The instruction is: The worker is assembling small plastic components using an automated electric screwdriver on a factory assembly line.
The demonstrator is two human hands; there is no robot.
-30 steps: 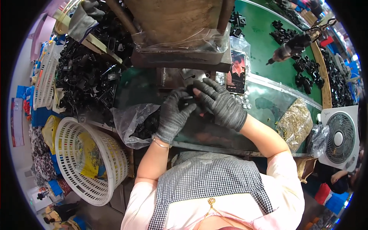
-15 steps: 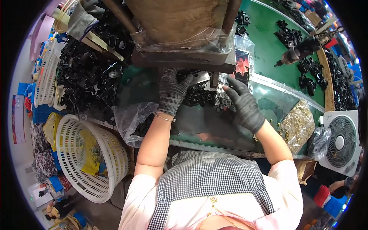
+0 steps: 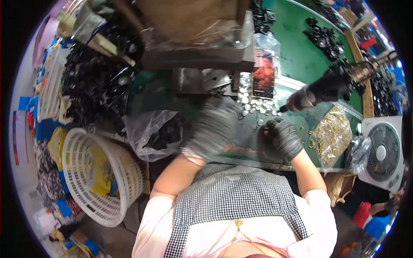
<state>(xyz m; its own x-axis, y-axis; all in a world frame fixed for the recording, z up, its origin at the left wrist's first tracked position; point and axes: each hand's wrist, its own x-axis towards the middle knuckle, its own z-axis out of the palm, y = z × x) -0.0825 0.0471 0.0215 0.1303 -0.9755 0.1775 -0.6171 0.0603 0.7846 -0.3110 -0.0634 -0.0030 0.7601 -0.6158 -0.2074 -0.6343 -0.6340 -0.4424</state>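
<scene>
My left hand [image 3: 213, 129], in a grey knitted glove, is smeared by motion over the middle of the green bench. Its fingers cannot be read, and it covers most of the black rings. My right hand [image 3: 283, 136], in a dark glove, rests low above the bench with its fingers curled together; whatever they may hold is hidden. Just beyond it lie small silver round parts [image 3: 260, 105], spread below a phone [image 3: 263, 73] with a lit screen. A black power screwdriver [image 3: 322, 90] points its tip toward those parts. Under the press-like block sits a metal fixture [image 3: 217, 79].
Piled black parts [image 3: 92, 81] fill the left side. A clear bag with black pieces [image 3: 161, 133] lies near the front edge, above a white basket [image 3: 99, 176]. Brass screws [image 3: 331, 135] sit in a bag at right, beside a fan [image 3: 380, 150]. The heavy block [image 3: 198, 56] overhangs the back.
My left hand has left the fixture, coming nearer and to the right. My right hand has drawn back from the silver parts and curled. The screwdriver has swung nearer and left.
</scene>
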